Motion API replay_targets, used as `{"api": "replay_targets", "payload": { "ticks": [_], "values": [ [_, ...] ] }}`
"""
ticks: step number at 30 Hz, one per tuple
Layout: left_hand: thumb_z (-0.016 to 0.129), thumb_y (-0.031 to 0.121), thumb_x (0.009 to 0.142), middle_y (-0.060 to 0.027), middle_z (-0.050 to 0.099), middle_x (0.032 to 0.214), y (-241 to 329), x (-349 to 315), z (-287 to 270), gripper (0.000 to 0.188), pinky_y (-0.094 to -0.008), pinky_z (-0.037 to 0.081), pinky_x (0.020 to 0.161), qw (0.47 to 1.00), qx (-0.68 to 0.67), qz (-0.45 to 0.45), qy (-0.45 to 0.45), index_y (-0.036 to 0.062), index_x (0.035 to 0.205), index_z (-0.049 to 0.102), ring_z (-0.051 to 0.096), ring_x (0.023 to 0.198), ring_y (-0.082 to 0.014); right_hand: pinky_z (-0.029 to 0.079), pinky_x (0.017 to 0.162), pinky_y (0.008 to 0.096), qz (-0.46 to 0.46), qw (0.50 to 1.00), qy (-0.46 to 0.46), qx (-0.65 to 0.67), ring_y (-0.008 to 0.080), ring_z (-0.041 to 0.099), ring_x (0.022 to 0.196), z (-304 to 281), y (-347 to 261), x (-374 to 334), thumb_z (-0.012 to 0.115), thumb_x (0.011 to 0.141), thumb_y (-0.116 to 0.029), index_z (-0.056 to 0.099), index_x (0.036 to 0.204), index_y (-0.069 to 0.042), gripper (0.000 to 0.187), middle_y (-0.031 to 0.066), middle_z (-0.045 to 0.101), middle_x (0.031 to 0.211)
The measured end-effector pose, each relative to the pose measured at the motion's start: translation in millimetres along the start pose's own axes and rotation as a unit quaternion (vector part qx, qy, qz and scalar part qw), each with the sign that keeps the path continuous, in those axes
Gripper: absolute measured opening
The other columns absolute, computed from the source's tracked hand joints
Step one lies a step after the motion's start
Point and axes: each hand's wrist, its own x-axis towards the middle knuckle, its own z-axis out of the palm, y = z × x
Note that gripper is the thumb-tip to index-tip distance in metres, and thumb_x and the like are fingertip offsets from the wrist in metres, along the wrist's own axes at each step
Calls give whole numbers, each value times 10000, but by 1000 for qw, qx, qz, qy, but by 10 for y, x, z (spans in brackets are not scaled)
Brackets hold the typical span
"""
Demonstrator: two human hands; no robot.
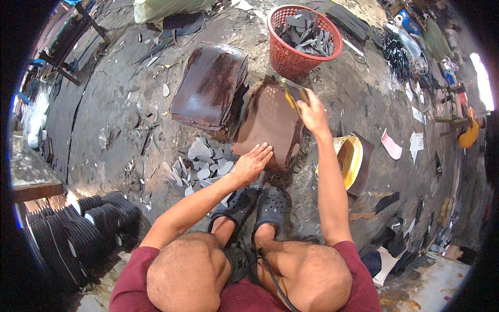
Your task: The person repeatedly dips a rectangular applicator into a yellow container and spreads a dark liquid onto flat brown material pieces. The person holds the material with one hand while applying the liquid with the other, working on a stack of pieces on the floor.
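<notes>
Viewing matt brown sheet (267,127), pale-flecked, between glossy dark stack (208,86) and yellow-smeared container (356,165). Left hand (253,162) flat on near edge; right hand (313,112) grips yellow-smeared tool (289,97) at far right edge. Red basket (291,63) crowds far edge; grey floor (358,106) gives room rightward. Tool's working end blurred; I cannot tell kind.

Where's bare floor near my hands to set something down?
Mostly bare: floor right of your right hand, between the red basket and pink scrap. Crowded: around your left hand, which rests on a brown sheet beside grey cutouts.
</notes>
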Motion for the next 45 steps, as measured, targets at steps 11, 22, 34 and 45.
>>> {"api": "replay_targets", "payload": {
  "ticks": [11,22,34,45],
  "values": [
    [598,65,795,-164,530,1462,4,-36,124,554,-420,404,1160,999,-43,-6,24,6,1345,558,479,1392,-308,527,973,476,14,924,-282,-260,362,628,1212,366,-493,-583,612,848,-240,579,1384,-103,554,233,631,1310],
    [624,53,779,-171,487,1501,-140,-23,141,586,-434,316,1214,999,-30,22,27,-26,1353,542,416,1436,-313,520,879,543,150,964,174,-138,444,679,1021,297,307,-344,615,927,-315,520,1340,-81,484,258,713,1035],
    [600,23,784,-158,463,1523,-63,-17,100,617,-463,307,1225,993,-115,-2,26,-10,1393,509,390,1452,-326,552,881,503,-17,972,-41,-230,380,701,1031,663,-92,725,643,856,-190,588,1374,-141,524,194,718,1123],
    [589,17,763,-174,466,1513,-48,54,6,615,-452,321,1213,996,-83,-42,14,-33,1372,521,383,1455,-324,535,947,454,-128,959,-148,-204,306,685,1100,401,-263,616,684,859,-241,716,1219,-279,363,116,721,1180]
  ]
}}
